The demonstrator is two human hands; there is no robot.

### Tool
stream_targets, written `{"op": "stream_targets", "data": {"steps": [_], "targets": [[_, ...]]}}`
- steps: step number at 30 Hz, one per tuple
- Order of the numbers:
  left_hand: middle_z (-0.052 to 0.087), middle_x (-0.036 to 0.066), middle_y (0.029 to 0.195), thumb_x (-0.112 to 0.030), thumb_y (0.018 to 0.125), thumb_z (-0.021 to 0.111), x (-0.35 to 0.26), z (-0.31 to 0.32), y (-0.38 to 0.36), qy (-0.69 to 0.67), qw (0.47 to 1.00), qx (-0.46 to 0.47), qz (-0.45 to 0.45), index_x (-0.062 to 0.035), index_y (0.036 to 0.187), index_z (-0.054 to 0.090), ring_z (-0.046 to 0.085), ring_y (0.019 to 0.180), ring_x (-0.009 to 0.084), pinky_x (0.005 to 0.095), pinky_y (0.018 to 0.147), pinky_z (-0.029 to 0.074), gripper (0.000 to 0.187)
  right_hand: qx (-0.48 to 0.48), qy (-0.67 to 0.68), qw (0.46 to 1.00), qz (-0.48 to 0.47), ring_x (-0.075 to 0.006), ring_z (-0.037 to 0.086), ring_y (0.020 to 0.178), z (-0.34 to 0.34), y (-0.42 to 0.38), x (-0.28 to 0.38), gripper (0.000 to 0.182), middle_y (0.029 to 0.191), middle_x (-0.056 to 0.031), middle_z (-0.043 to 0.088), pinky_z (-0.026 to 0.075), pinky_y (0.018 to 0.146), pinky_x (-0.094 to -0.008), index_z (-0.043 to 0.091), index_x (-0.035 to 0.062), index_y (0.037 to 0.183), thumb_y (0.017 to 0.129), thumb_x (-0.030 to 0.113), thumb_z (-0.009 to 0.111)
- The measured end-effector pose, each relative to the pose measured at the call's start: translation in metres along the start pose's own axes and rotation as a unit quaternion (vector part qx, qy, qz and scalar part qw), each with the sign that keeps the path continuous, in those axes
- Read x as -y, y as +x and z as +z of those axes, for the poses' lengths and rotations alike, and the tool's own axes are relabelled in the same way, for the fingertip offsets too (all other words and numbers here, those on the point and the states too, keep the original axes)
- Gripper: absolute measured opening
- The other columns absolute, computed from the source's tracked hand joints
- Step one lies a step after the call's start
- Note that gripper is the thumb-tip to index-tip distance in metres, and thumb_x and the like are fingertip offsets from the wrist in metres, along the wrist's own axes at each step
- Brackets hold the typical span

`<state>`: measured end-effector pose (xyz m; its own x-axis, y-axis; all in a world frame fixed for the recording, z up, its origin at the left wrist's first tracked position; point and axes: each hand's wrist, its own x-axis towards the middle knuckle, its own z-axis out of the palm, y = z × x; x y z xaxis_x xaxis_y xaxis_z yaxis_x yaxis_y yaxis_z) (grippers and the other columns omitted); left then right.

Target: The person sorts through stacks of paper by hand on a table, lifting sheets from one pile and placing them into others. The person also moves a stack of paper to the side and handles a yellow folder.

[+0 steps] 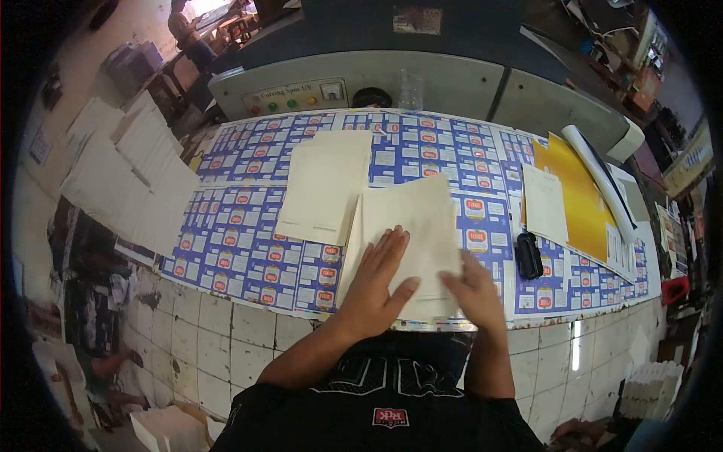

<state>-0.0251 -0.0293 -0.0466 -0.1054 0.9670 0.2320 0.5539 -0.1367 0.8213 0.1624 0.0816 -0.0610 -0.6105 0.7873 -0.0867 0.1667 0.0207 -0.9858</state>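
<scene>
A stack of cream paper sheets (410, 203) lies in front of me on the table, its edges slightly uneven. My left hand (379, 290) rests flat on top of it, fingers stretched out and thumb apart. At the stack's right edge is my right hand (478, 292), a little blurred, with its thumb over the paper and its fingers spread apart from the thumb. Another pile of cream sheets (325, 184) sits just behind and to the left, with small print along its near edge.
Blue printed sheets (252, 256) cover the table. On the right lie a black case (529, 256), a small paper stack (544, 202), a yellow sheet (580, 207) and a rolled sheet (600, 181). Tall white paper stacks (128, 177) stand left. A machine panel (294, 94) borders the back.
</scene>
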Motion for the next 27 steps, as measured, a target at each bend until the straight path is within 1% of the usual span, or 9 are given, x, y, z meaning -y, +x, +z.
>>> {"op": "stream_targets", "data": {"steps": [5,7,15,18,20,22,25,26,27], "targets": [[0.015,0.028,0.156,-0.066,0.089,0.048,-0.001,0.020,-0.004,0.276,0.956,0.096,-0.016,0.0059,0.149,0.021,0.008,0.148,0.0386,0.0545,0.118,0.007,0.097,-0.280,0.149,0.948,-0.030,-0.0186,0.060,0.105,-0.098,-0.042,-0.004,0.045,0.118,-0.0119,0.063,0.047,0.092,-0.0312,0.052,-0.0031,0.130,0.087,0.002,0.062],[0.015,0.027,0.156,-0.065,0.091,0.046,0.000,0.022,-0.004,0.306,0.944,0.120,-0.008,0.0054,0.148,0.023,0.008,0.148,0.0376,0.0544,0.118,0.007,0.093,-0.330,0.222,0.914,-0.085,-0.0188,0.062,0.103,-0.131,-0.062,-0.013,0.042,0.118,-0.0130,0.063,0.050,0.090,-0.0308,0.052,-0.0033,0.130,0.088,0.000,0.060],[0.017,0.022,0.158,-0.049,0.101,0.034,0.007,0.026,-0.008,0.338,0.932,0.130,0.002,0.0001,0.149,0.026,0.013,0.148,0.0344,0.0543,0.118,0.006,0.069,-0.294,0.215,0.923,-0.125,-0.0208,0.061,0.107,-0.142,-0.093,-0.010,0.042,0.121,-0.0137,0.061,0.049,0.094,-0.0344,0.049,-0.0016,0.131,0.090,-0.001,0.054],[0.018,0.022,0.157,-0.045,0.102,0.032,0.000,0.015,-0.004,0.252,0.959,0.130,-0.029,-0.0006,0.150,0.021,0.013,0.148,0.0346,0.0535,0.118,0.004,0.067,-0.270,0.227,0.930,-0.100,-0.0203,0.060,0.108,-0.118,-0.082,-0.007,0.044,0.122,-0.0133,0.060,0.047,0.095,-0.0335,0.050,-0.0024,0.131,0.087,-0.002,0.055],[0.019,0.024,0.157,-0.043,0.102,0.033,-0.011,-0.004,-0.005,-0.009,1.000,0.000,-0.018,0.0014,0.150,0.024,0.013,0.148,0.0369,0.0525,0.117,0.005,0.066,-0.249,0.236,0.937,-0.064,-0.0188,0.058,0.108,-0.073,-0.065,0.014,0.046,0.123,-0.0122,0.060,0.044,0.097,-0.0318,0.052,-0.0033,0.130,0.084,-0.002,0.058],[0.016,0.024,0.158,-0.039,0.102,0.034,-0.005,-0.027,-0.010,0.003,0.999,0.006,0.041,0.0018,0.151,0.019,0.009,0.148,0.0386,0.0492,0.118,0.003,0.065,-0.180,0.194,0.964,-0.023,-0.0181,0.057,0.110,-0.037,-0.050,0.025,0.045,0.123,-0.0108,0.060,0.044,0.097,-0.0315,0.052,-0.0016,0.130,0.086,0.000,0.059],[0.014,0.026,0.158,-0.035,0.103,0.033,0.033,-0.049,-0.015,0.011,0.995,-0.093,-0.044,0.0025,0.151,0.021,0.008,0.148,0.0397,0.0459,0.118,0.003,0.062,-0.057,0.233,0.971,-0.002,-0.0158,0.055,0.113,0.008,-0.025,0.014,0.047,0.123,-0.0094,0.060,0.042,0.098,-0.0308,0.049,0.0001,0.134,0.089,0.001,0.060],[0.015,0.026,0.158,-0.037,0.104,0.032,0.051,-0.048,-0.012,0.077,0.978,-0.079,-0.175,0.0024,0.149,0.026,0.006,0.148,0.0390,0.0459,0.118,0.004,0.061,-0.025,0.233,0.972,0.007,-0.0154,0.054,0.114,0.022,-0.018,0.014,0.045,0.124,-0.0098,0.059,0.041,0.099,-0.0299,0.047,-0.0003,0.135,0.091,0.001,0.058],[0.024,0.026,0.154,-0.037,0.104,0.033,0.068,-0.049,-0.016,0.093,0.975,-0.058,-0.195,0.0036,0.147,0.030,0.016,0.146,0.0383,0.0453,0.117,0.011,0.059,-0.002,0.209,0.978,0.005,-0.0156,0.054,0.115,0.036,-0.013,0.016,0.045,0.125,-0.0101,0.059,0.041,0.099,-0.0300,0.046,-0.0004,0.136,0.092,0.001,0.057]]}}
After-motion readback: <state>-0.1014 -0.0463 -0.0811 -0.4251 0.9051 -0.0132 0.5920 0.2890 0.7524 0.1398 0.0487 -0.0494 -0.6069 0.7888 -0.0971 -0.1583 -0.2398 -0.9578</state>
